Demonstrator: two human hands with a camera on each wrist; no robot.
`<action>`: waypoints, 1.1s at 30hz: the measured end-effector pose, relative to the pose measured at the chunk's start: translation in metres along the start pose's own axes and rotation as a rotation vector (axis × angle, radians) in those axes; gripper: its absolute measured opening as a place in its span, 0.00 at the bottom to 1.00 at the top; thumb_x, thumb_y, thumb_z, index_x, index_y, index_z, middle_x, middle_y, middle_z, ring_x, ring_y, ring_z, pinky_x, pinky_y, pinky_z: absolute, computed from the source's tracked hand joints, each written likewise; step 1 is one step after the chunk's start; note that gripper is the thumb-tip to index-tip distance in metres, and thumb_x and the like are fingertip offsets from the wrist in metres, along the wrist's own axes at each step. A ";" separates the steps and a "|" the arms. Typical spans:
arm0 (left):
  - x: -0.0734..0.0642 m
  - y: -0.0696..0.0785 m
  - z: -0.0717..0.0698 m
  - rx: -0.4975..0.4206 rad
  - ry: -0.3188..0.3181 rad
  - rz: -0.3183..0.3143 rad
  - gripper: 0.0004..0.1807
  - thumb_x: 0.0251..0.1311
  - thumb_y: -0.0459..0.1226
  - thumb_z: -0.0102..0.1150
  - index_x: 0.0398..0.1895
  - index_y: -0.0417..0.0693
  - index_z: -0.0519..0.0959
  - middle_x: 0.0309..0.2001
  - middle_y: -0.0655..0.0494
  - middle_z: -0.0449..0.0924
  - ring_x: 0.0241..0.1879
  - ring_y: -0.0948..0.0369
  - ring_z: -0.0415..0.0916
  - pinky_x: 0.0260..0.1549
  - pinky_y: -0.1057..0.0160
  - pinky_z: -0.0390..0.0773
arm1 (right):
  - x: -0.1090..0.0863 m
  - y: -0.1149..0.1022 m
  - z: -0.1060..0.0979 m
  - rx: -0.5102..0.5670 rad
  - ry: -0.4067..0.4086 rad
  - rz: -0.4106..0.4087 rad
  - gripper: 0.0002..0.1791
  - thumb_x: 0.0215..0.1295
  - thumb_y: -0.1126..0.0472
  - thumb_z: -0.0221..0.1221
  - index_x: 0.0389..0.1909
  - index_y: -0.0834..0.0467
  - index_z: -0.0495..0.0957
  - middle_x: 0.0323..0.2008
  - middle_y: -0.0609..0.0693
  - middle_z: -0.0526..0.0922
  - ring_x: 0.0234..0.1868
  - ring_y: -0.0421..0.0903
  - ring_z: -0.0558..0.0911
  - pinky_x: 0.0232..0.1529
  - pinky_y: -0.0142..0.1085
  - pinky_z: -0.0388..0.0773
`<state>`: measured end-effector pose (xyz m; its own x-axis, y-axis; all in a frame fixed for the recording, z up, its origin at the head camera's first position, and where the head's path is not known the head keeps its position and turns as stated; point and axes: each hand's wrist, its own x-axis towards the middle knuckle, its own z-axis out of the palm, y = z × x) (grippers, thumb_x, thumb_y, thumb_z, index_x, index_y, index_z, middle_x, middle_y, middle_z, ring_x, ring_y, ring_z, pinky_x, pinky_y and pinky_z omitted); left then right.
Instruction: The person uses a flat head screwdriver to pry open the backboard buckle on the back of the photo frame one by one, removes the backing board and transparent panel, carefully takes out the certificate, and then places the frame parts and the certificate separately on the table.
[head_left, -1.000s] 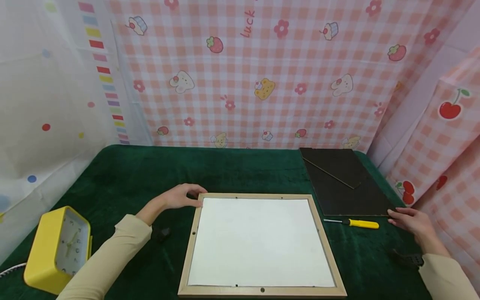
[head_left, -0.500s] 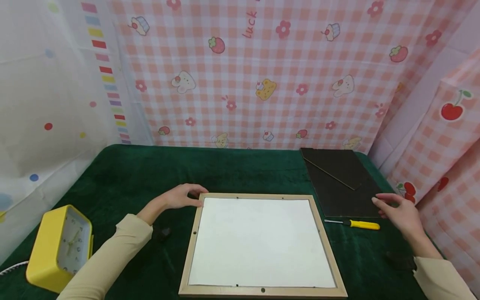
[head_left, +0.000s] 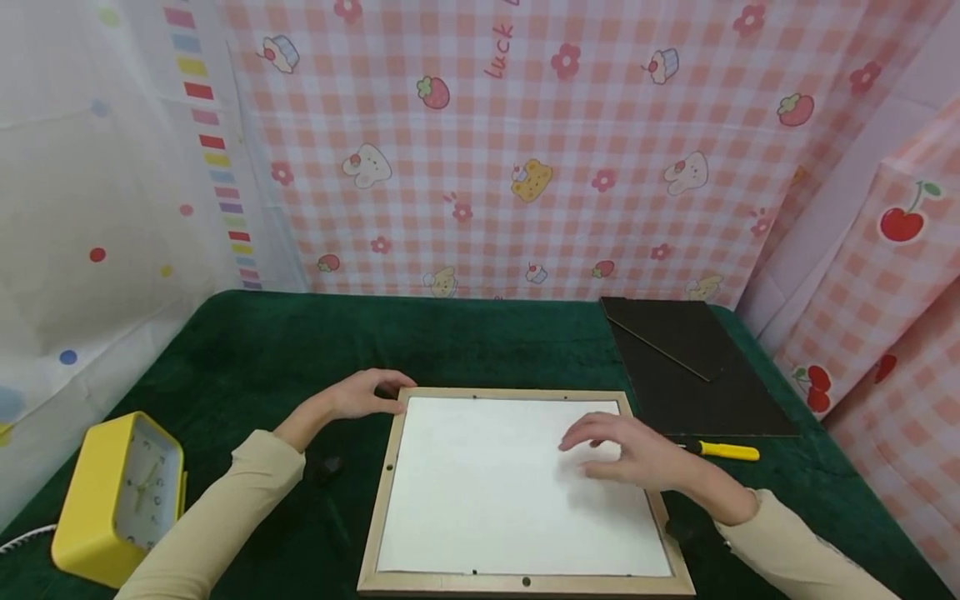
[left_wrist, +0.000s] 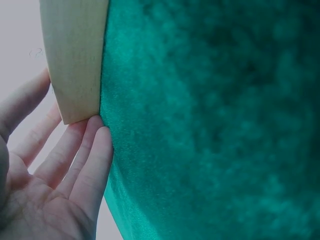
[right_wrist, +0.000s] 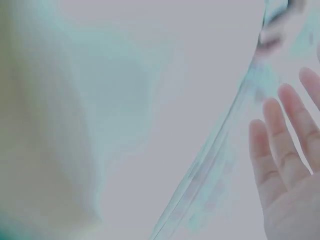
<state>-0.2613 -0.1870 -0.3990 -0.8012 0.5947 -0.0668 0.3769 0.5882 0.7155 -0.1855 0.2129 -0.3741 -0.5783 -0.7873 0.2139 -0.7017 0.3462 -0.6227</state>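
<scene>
A light wooden picture frame (head_left: 525,583) lies on the table, a white sheet (head_left: 480,492) filling its inside. Small dark tabs show along its inner edges. My left hand (head_left: 362,394) holds the frame's far left corner between thumb and fingers; in the left wrist view, fingertips (left_wrist: 102,137) touch the end of the wooden bar (left_wrist: 77,55). Over the right part of the sheet hovers my right hand (head_left: 637,452), fingers loosely bent and nothing in them, its shadow on the sheet. In the right wrist view its fingers (right_wrist: 272,117) are spread and bare.
A black backing board (head_left: 697,400) with a slanted line across it lies at the far right. A yellow-handled screwdriver (head_left: 727,452) lies in front of it, partly hidden by my right hand. A yellow clock (head_left: 112,496) stands at left on the green cloth (head_left: 450,342).
My right hand has left the near right corner of the black board and moved left over the white sheet. The left hand has stayed at the frame's corner.
</scene>
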 end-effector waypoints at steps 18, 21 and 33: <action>0.000 0.000 0.001 0.022 0.005 0.017 0.20 0.57 0.40 0.55 0.51 0.41 0.71 0.45 0.50 0.72 0.44 0.53 0.67 0.44 0.50 0.68 | 0.096 -0.061 0.084 -0.159 -0.521 -0.291 0.18 0.58 0.52 0.57 0.50 0.50 0.75 0.52 0.42 0.69 0.50 0.32 0.64 0.48 0.22 0.61; 0.001 -0.001 0.001 0.023 0.004 0.012 0.20 0.57 0.40 0.55 0.51 0.42 0.71 0.45 0.51 0.72 0.44 0.53 0.67 0.44 0.51 0.68 | 0.106 -0.065 0.093 -0.178 -0.550 -0.312 0.18 0.58 0.51 0.57 0.51 0.49 0.74 0.53 0.42 0.67 0.50 0.31 0.63 0.47 0.20 0.60; 0.000 0.000 0.000 0.029 -0.002 -0.002 0.20 0.57 0.41 0.56 0.51 0.43 0.71 0.46 0.51 0.72 0.45 0.53 0.67 0.44 0.51 0.68 | 0.126 -0.079 0.110 -0.203 -0.626 -0.306 0.22 0.56 0.47 0.57 0.53 0.46 0.72 0.52 0.40 0.64 0.47 0.29 0.61 0.44 0.17 0.57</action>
<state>-0.2613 -0.1866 -0.3993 -0.8010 0.5945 -0.0702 0.3883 0.6052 0.6949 -0.1571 0.0301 -0.3806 -0.0396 -0.9874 -0.1532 -0.8925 0.1039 -0.4390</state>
